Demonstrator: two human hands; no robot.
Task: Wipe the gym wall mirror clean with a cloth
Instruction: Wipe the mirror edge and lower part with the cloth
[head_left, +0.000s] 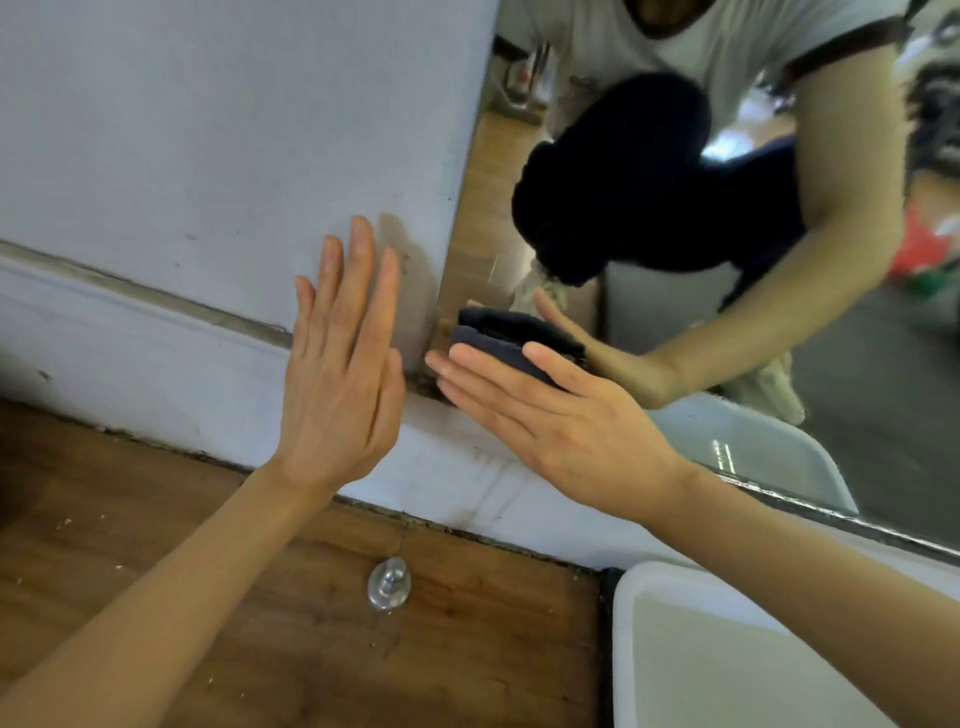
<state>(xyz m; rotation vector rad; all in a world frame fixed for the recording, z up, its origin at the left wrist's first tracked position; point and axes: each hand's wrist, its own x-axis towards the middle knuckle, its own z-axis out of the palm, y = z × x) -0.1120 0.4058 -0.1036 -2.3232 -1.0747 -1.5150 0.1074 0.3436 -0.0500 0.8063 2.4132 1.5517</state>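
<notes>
Lying on the wooden floor (260, 649), near the white baseboard (156, 374): a small metal door stop (389, 583). Standing at lower right, just beside the baseboard: a white bin (727, 649).

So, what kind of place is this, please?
Probably an exercise or gym room. A large wall mirror reaches almost down to the wooden floor above a white baseboard, and blurred equipment shows in its reflection.
</notes>
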